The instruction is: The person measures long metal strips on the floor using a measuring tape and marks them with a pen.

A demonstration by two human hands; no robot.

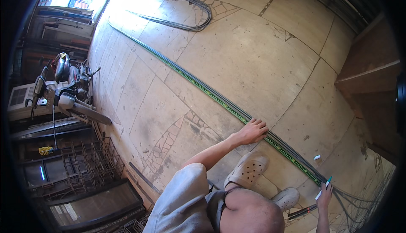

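A bundle of long grey wires or thin rods (290,149) runs diagonally across the floor. Along its near side lies a green tape measure (207,92) with dark markings, stretched out straight. My left hand (254,131) curls its fingers over the wires and the tape at mid-length, pressing them to the floor. Close to the tape's near end, my right hand (324,195) holds a white marker pen (318,195) with a teal tip, uncapped and touching or just above the wires. A small white cap (317,157) lies on the floor beyond the bundle.
A loop of similar wires (203,14) lies further off. Loose ends (352,198) fan out past my right hand. Short dark pieces (301,212) lie by my clog (249,171). A motorcycle (71,90) and wire racks (92,163) stand left, a brown cabinet (368,74) right.
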